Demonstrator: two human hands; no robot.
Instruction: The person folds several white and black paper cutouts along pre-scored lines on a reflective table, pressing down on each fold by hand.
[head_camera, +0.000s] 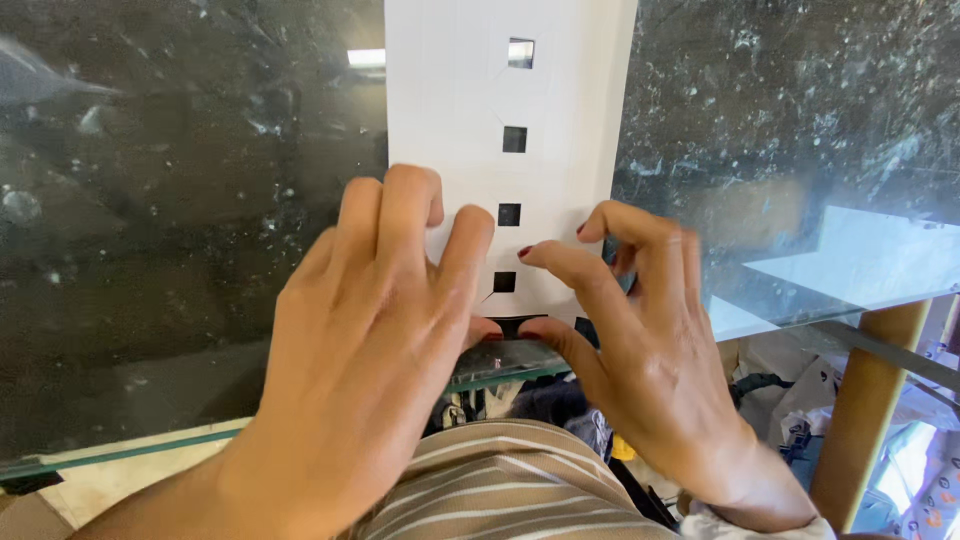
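At the frame's centre, the left hand (365, 350) and right hand (640, 350) are pinching the white paper sheet with square holes (470, 90), probably peeling one square; next needing careful pulling.

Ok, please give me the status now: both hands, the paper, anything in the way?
Left hand and right hand both pressing the near end of the white paper strip. Strip flat on the glass table, square holes in a row. Nothing in the way.

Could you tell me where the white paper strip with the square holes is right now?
The white paper strip lies at top centre on the glass table, its near end under the left hand and right hand.
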